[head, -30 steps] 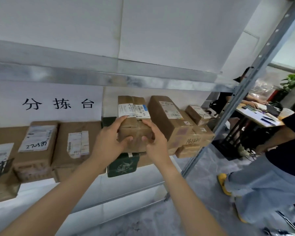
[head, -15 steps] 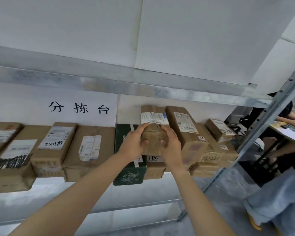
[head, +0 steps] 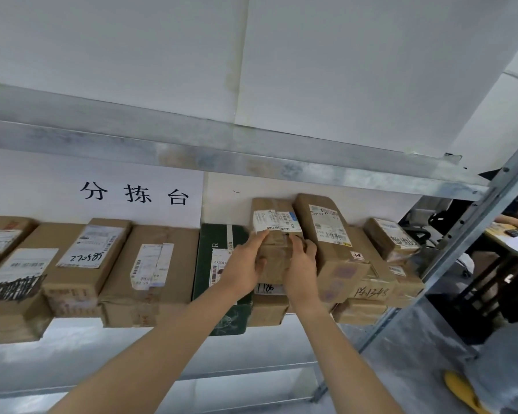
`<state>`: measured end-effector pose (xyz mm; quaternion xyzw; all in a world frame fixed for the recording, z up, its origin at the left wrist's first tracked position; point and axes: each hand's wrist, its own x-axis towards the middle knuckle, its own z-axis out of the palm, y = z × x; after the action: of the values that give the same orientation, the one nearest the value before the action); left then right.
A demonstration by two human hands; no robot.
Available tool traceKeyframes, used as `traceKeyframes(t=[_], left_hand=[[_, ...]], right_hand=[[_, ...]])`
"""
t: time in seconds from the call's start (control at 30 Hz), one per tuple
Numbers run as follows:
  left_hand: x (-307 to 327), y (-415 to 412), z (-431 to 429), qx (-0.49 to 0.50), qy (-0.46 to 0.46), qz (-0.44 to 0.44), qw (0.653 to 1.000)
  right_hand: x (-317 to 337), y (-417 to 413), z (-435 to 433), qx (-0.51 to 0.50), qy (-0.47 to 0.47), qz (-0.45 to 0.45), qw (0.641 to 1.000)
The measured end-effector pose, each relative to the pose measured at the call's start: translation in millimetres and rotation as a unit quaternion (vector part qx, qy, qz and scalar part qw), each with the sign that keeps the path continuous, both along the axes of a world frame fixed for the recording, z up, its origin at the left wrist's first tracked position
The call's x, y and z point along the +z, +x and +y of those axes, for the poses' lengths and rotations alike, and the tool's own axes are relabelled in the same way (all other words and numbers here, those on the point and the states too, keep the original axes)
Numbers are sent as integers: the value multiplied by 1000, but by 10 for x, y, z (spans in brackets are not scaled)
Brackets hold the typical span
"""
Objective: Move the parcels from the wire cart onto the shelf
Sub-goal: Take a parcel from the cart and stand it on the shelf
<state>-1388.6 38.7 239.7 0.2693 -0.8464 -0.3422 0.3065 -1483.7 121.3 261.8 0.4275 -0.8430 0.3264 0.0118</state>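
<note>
Cardboard parcel (head: pixel 274 252) gripped by left hand (head: pixel 245 264) and right hand (head: pixel 301 267), fingers (head: pixel 256 239) curled round it, lower face hidden

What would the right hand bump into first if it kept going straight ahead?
The small brown parcel that the right hand grips. Past it, probably the white back wall, though depth is unclear.

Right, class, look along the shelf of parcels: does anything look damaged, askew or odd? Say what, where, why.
Two labels stand out. On the far-left front parcel, the address label is scribbled over in black. Left of the green box, the brown parcel's double label looks wrinkled and lifting below.
</note>
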Motion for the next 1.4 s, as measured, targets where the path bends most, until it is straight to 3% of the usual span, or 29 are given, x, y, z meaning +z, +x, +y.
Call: traceKeyframes(t=[0.2, 0.67, 1.23, 1.4], left_hand=[[-63, -11, 36, 39, -3, -3, 999], [-43, 37, 79, 81, -36, -21, 996], [-131, -49, -37, 50, -40, -54, 996], [-156, -42, -48, 65, -69, -101, 990]], right_hand=[[-82, 21, -88, 8, 24, 1, 1000], [-44, -55, -57, 42, -47, -41, 997], [-144, -162, -150, 30, -24, -71, 997], [-221, -90, -197, 13, -10, -56, 998]])
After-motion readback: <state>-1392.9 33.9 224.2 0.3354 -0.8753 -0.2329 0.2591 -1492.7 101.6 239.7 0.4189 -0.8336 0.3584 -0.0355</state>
